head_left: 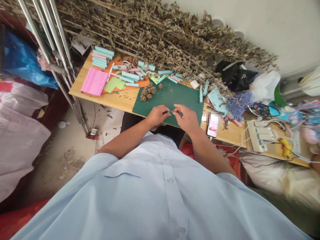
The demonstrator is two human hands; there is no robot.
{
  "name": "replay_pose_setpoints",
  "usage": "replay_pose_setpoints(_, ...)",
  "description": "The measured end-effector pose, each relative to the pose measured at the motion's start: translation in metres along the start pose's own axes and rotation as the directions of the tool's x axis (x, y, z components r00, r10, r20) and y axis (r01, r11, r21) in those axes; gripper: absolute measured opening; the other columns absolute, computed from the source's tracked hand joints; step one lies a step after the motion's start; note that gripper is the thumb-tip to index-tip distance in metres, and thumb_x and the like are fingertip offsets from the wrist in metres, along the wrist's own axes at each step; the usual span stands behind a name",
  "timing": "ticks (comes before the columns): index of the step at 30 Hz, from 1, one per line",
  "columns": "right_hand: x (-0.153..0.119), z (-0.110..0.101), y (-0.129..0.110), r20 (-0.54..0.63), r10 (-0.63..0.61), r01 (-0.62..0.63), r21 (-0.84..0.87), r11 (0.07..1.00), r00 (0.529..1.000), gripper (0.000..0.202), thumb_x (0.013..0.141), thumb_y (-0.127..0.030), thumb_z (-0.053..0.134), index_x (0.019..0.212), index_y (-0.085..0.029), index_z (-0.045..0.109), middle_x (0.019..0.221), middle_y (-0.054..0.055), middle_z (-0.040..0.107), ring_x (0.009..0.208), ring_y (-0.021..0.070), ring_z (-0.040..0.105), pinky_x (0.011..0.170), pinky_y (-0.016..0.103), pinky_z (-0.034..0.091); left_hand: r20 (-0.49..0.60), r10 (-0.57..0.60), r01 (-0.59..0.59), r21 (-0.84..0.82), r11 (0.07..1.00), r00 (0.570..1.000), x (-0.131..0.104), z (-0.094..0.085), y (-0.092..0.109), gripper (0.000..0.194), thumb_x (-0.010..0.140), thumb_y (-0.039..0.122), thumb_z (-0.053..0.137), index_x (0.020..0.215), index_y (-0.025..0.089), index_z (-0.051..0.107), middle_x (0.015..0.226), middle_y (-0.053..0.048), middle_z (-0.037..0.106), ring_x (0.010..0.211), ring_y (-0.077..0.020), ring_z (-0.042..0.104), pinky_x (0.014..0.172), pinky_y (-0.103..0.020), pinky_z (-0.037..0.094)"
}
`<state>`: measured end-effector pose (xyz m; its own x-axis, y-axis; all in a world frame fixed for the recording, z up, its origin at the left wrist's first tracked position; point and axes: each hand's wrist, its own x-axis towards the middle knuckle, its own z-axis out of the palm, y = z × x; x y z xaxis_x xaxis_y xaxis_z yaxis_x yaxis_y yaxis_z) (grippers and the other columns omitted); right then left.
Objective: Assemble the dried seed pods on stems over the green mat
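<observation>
Mat [188,95]: green, lying at your near edge of the desk [120,101]; brown clumps [148,91] are bunched on its left half.
Left hand [157,115]: your fingers pinch a small dark piece [169,112] over the mat's near part.
Right hand [187,117]: your fingers curl in at the piece's right end; you cannot tell whether they grip it.
Paper rolls [130,76]: blue and pink, strewn beyond and left of the mat.
Phone [212,130]: right of your right hand, screen lit.
Dried stalks [150,30]: heaped along the far side.
</observation>
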<state>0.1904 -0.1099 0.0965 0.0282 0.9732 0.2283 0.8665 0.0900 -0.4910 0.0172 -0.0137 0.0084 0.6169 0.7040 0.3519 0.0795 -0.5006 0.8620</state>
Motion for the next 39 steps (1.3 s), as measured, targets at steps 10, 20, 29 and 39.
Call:
replay_pose_setpoints(10,0.027,-0.01,-0.023,0.333,-0.015,0.102,-0.243,0.965,0.943,0.044,0.095,-0.015,0.053,0.138,-0.017,0.063,0.118,0.014,0.078,0.106,0.0309,0.073,0.091,0.042,0.055,0.02,0.013,-0.013,-0.001,1.0,1.0,0.0,0.001,-0.001,0.009,0.094,0.024,0.072,0.093,0.016,0.077,0.092,-0.007,0.073,0.089,-0.019,0.067,0.083,-0.03,0.052)
replay_pose_setpoints(20,0.039,-0.009,-0.027,0.331,-0.001,0.081,-0.226,0.971,0.944,0.048,0.088,-0.011,0.058,0.135,-0.018,0.064,0.108,0.011,0.079,0.1,0.0291,0.072,0.089,0.04,0.054,0.042,0.042,-0.042,0.0,0.999,0.998,0.001,0.003,-0.001,0.017,0.097,0.028,0.067,0.086,0.016,0.072,0.082,-0.005,0.067,0.083,-0.0187,0.063,0.08,-0.03,0.048)
replay_pose_setpoints(29,0.021,-0.002,-0.017,0.236,-0.032,0.077,-0.181,0.98,0.971,0.034,0.095,-0.02,0.054,0.126,-0.021,0.067,0.105,0.01,0.079,0.099,0.0283,0.073,0.088,0.039,0.055,0.02,0.039,-0.038,-0.042,0.998,0.999,0.0,0.004,-0.001,0.016,0.097,0.028,0.067,0.09,0.016,0.074,0.087,-0.006,0.07,0.085,-0.0186,0.065,0.081,-0.031,0.05)
replay_pose_setpoints(39,0.022,-0.001,-0.018,0.213,0.018,0.025,-0.199,0.98,0.977,0.037,0.093,-0.018,0.053,0.128,-0.019,0.066,0.1,0.009,0.079,0.094,0.0272,0.073,0.088,0.038,0.054,0.023,-0.001,0.002,-0.026,1.0,1.0,0.0,0.004,0.0,0.01,0.094,0.024,0.07,0.094,0.016,0.077,0.088,-0.006,0.071,0.085,-0.0183,0.066,0.082,-0.03,0.05)
